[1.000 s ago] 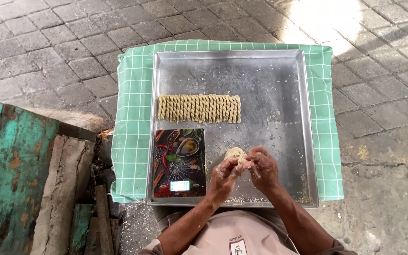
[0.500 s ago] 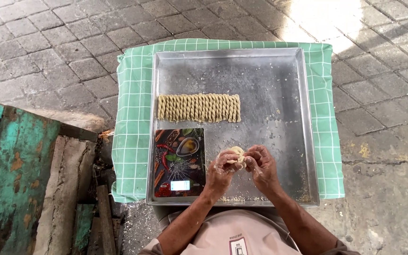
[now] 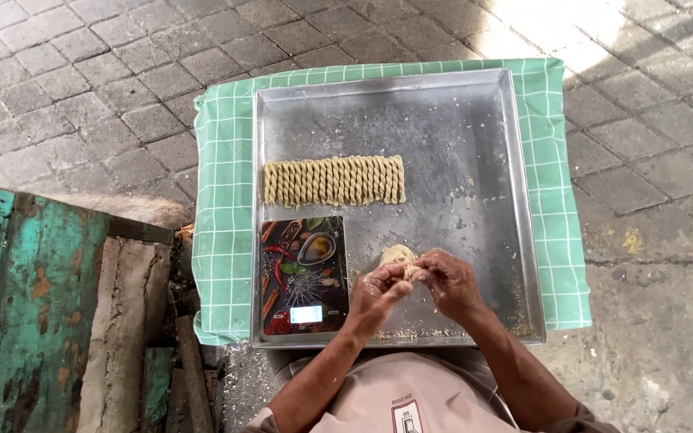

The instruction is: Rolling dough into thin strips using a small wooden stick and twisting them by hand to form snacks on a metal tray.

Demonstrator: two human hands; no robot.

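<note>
My left hand and my right hand meet over the near part of a large metal tray. Between their fingertips they pinch a small piece of pale dough. A bigger lump of the same dough lies on the tray just beyond the fingers. A row of several twisted dough sticks lies side by side across the tray's middle left. A flat kitchen scale with a picture of spices on its top sits at the tray's near left, next to my left hand.
The tray rests on a green checked cloth over a small stand on grey paving stones. A worn turquoise wooden structure stands at the left. Crumbs lie along the tray's near edge.
Both hands have stayed at the same spot near the dough lump, with the fingers shifting slightly as they work the small piece.
</note>
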